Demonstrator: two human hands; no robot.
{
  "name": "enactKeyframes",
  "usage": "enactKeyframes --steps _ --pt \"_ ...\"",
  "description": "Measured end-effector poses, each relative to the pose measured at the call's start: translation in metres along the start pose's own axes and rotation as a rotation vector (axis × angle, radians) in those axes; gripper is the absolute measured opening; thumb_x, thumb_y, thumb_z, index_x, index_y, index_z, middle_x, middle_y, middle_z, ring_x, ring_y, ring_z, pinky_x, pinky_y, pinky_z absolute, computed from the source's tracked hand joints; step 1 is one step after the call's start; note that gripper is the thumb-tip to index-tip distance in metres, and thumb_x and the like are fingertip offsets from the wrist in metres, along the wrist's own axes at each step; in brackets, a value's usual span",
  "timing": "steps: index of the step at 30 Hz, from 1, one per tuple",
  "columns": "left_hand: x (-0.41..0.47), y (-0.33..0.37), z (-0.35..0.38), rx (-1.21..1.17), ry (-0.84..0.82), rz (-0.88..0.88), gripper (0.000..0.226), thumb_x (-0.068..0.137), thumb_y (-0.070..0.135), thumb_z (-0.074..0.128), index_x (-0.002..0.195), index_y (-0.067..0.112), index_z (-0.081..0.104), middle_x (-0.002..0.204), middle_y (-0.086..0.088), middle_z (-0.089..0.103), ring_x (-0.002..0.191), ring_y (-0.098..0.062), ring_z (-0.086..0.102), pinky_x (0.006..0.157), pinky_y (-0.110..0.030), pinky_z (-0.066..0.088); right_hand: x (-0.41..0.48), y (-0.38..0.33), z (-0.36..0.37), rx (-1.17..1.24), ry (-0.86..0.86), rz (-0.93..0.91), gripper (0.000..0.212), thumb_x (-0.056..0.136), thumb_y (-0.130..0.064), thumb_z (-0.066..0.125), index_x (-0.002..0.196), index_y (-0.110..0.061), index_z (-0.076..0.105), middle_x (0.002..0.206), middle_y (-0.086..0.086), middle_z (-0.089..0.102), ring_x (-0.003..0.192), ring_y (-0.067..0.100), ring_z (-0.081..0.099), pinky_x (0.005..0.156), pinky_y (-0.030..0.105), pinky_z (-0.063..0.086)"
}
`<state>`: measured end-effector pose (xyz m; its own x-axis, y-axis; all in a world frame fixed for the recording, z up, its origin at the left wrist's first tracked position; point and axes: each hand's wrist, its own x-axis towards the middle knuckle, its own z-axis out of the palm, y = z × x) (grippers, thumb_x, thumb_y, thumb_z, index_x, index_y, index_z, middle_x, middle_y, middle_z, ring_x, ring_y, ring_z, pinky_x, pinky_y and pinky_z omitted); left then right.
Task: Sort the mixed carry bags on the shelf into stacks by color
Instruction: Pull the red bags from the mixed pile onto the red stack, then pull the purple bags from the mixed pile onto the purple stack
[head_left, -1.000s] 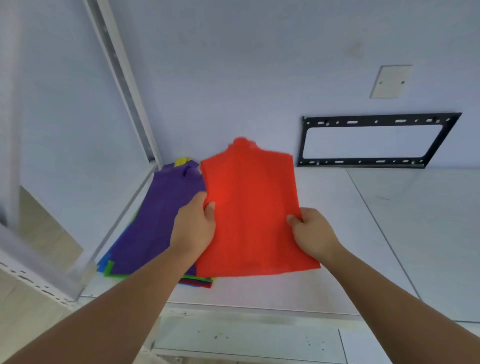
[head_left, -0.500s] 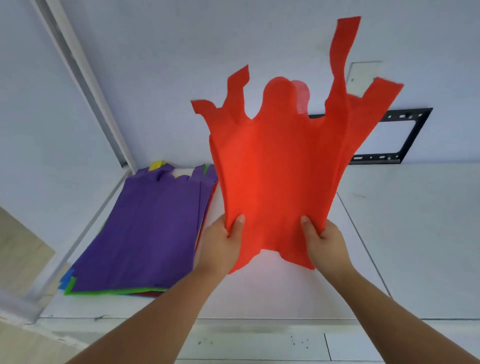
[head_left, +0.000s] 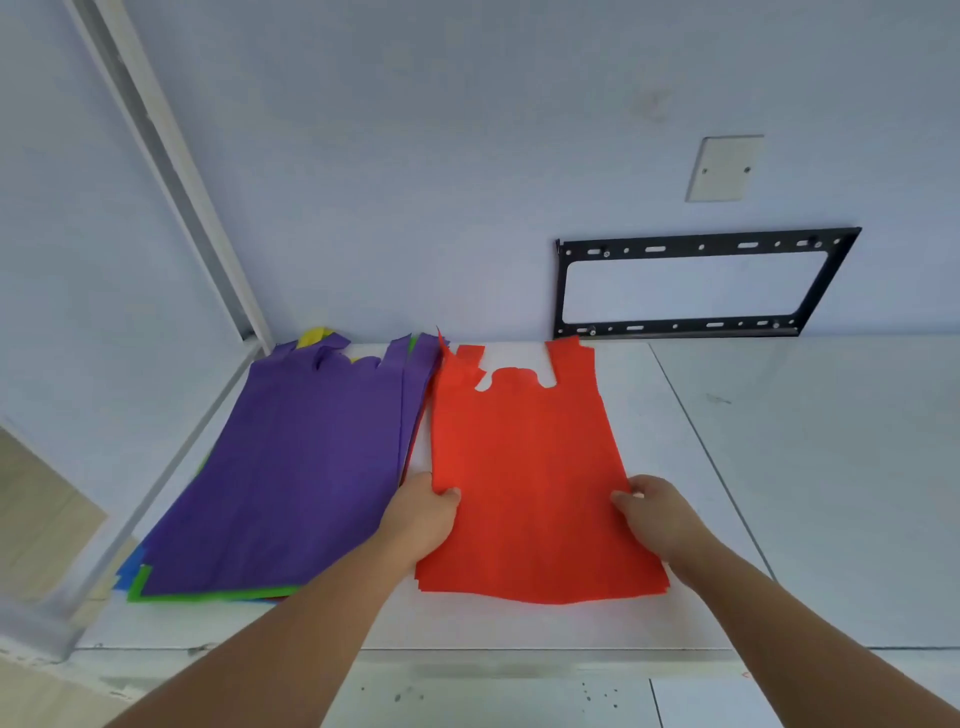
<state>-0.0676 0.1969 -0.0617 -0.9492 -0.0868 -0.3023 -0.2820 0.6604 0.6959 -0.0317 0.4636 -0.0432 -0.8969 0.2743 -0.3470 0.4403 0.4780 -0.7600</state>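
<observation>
One red bag (head_left: 524, 478) lies flat at centre frame on the white shelf (head_left: 810, 467), thin matte nonwoven-looking sheet, vest-style cut with two handle straps pointing toward the wall, left strap creased over. Two hands on it: left hand (head_left: 423, 514) pinches the bag's left edge, thumb on top; right hand (head_left: 660, 512) presses on the right edge with fingers curled, thumb on the fabric, grip underneath not visible. One mixed pile (head_left: 291, 467) sits left of centre, just beside the red bag, edges touching or nearly so near the handles. Top layer is one purple bag (head_left: 311, 452), same flat vest shape. Under it, slivers only: green edge (head_left: 208, 594) along the bottom, blue corner (head_left: 127, 571) at lower left, yellow tip (head_left: 314, 335) at the top, a red strip along the right side; bag count in the pile cannot be told. One black metal bracket frame (head_left: 696, 283), rectangular with slots, on the wall upper right. One white blank plate (head_left: 722, 169) above it.
</observation>
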Motion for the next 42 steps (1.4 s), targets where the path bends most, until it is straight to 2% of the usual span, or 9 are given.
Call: enactKeyframes --steps 7,11,15,17,21,25,31,35,42 --pt "-0.009 0.006 0.003 0.034 0.046 0.048 0.029 0.099 0.034 0.051 0.119 0.014 0.055 0.107 0.000 0.062 0.090 -0.019 0.059 0.077 -0.030 0.044 -0.002 0.004 0.002 -0.054 0.070 -0.038 0.023 0.094 -0.025 0.049 0.104 -0.011 0.065 0.091 0.004 0.070 0.081 0.023 0.067 0.082 0.044 0.056" --pt "-0.019 0.012 -0.007 -0.001 0.106 0.134 0.042 0.097 0.036 0.055 0.133 0.016 0.049 0.128 -0.001 0.061 0.114 -0.022 0.061 0.090 -0.030 0.046 -0.001 0.001 -0.004 -0.141 0.099 -0.050 0.037 0.093 -0.031 0.053 0.123 -0.010 0.059 0.099 0.001 0.067 0.083 0.018 0.064 0.076 0.035 0.052" --pt "-0.031 0.008 -0.030 0.009 0.164 0.256 0.046 0.094 0.036 0.060 0.133 0.013 0.051 0.130 -0.004 0.060 0.117 -0.021 0.061 0.097 -0.034 0.049 -0.005 -0.015 -0.006 -0.313 0.200 -0.175 0.052 0.090 -0.031 0.055 0.136 -0.008 0.049 0.129 0.013 0.058 0.112 0.030 0.058 0.085 0.037 0.048" --pt "-0.037 -0.001 -0.046 0.073 0.173 0.323 0.043 0.092 0.036 0.063 0.131 0.019 0.055 0.129 0.001 0.059 0.115 -0.012 0.060 0.097 -0.030 0.048 -0.009 -0.027 0.000 -0.298 0.201 -0.273 0.047 0.089 -0.030 0.055 0.132 -0.011 0.053 0.128 0.010 0.058 0.114 0.029 0.057 0.090 0.038 0.048" --pt "-0.049 -0.026 -0.075 0.206 0.185 0.333 0.040 0.088 0.041 0.068 0.124 0.024 0.061 0.126 0.006 0.058 0.115 -0.010 0.057 0.095 -0.026 0.045 -0.026 -0.052 0.038 -0.142 -0.022 -0.390 0.019 0.094 -0.017 0.053 0.110 -0.019 0.063 0.108 -0.003 0.065 0.099 0.018 0.063 0.082 0.027 0.045" --pt "-0.055 -0.055 -0.095 0.325 0.122 0.307 0.064 0.079 0.054 0.073 0.134 0.027 0.054 0.137 0.007 0.054 0.126 -0.014 0.050 0.105 -0.034 0.044 -0.058 -0.081 0.090 0.108 -0.363 -0.274 0.017 0.098 -0.004 0.045 0.104 -0.007 0.061 0.097 0.013 0.068 0.070 0.018 0.063 0.057 0.028 0.049" --pt "-0.054 -0.088 -0.117 0.507 -0.081 0.376 0.095 0.071 0.060 0.078 0.149 0.030 0.032 0.154 0.009 0.036 0.139 -0.014 0.037 0.112 -0.037 0.037 -0.089 -0.113 0.146 0.172 -0.520 -0.139 0.025 0.096 0.001 0.043 0.089 -0.013 0.063 0.088 0.008 0.068 0.078 0.021 0.064 0.078 0.036 0.055" --pt "-0.046 -0.104 -0.128 0.531 -0.090 0.474 0.088 0.073 0.060 0.075 0.147 0.034 0.033 0.154 0.015 0.034 0.135 -0.010 0.042 0.105 -0.038 0.044 -0.098 -0.126 0.166 0.230 -0.413 -0.091 0.026 0.095 0.003 0.041 0.108 -0.003 0.063 0.089 0.013 0.067 0.068 0.020 0.064 0.069 0.032 0.056" --pt "-0.024 -0.130 -0.151 0.287 -0.123 0.477 0.072 0.066 0.067 0.075 0.128 0.036 0.057 0.128 0.019 0.060 0.116 -0.004 0.056 0.099 -0.033 0.047 -0.108 -0.134 0.190 0.316 -0.253 -0.085 0.021 0.095 -0.004 0.046 0.106 -0.012 0.063 0.092 0.003 0.068 0.073 0.019 0.065 0.059 0.028 0.047"
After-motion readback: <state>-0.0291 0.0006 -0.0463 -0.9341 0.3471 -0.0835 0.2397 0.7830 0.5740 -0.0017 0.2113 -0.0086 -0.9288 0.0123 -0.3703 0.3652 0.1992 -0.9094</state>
